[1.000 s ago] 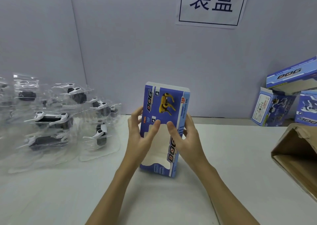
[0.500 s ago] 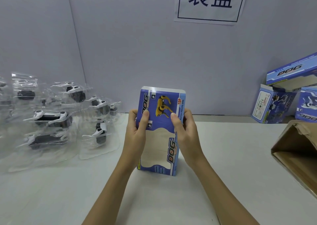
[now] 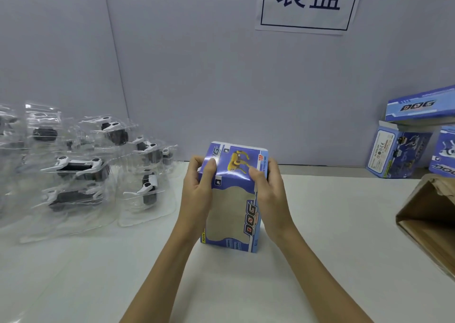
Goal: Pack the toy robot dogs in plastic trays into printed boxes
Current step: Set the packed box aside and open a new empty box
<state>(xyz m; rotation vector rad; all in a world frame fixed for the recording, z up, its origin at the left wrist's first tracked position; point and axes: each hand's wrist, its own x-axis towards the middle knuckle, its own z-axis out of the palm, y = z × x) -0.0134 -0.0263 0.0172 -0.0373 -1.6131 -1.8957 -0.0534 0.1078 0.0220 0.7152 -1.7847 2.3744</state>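
A blue printed box (image 3: pixel 234 219) with a window and a yellow dog picture stands on the white table (image 3: pixel 332 236) at the centre. My left hand (image 3: pixel 197 189) grips its left side, thumb pressing on the top flap. My right hand (image 3: pixel 269 194) grips the right side, thumb also on the flap. The top flap is bent back over the box. Several clear plastic trays with black-and-white toy robot dogs (image 3: pixel 78 170) lie in a heap at the left.
Several other blue printed boxes (image 3: pixel 398 150) are stacked at the back right against the wall. An open brown cardboard carton (image 3: pixel 428 214) lies on its side at the right edge. A paper sign (image 3: pixel 307 2) hangs on the grey wall.
Both thumbs have moved up from the box front to the top flap, and the flap has folded back and down. The box stands more squarely upright.
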